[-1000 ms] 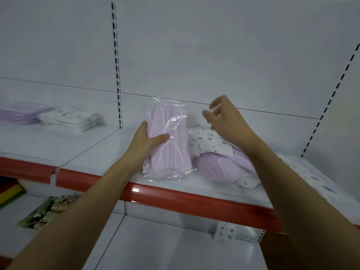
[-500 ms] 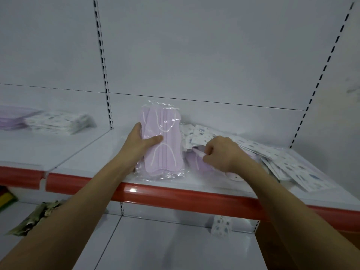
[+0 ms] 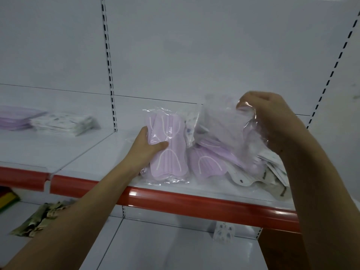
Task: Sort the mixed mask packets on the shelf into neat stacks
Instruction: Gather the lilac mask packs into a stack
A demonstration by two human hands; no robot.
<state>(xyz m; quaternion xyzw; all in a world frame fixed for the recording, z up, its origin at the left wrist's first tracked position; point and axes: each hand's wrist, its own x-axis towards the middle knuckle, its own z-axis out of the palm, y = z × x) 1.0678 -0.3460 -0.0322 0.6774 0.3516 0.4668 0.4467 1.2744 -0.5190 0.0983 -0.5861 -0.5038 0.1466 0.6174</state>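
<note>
The left hand (image 3: 145, 151) grips an upright purple packet (image 3: 167, 151) at the shelf's red front edge (image 3: 194, 201). The right hand (image 3: 272, 121) pinches another packet (image 3: 224, 125), lifted above the mixed pile (image 3: 243, 162). Gathering purples is underway; the lifted packet should next join the left-held one squarely.

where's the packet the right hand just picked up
In the head view, the lifted purple packet hangs right of centre from the right hand, above the mixed pile.

no readable text, faint blurred print on the lilac mask packet (image 3: 167, 147) in the left hand (image 3: 145, 151), illegible
</note>
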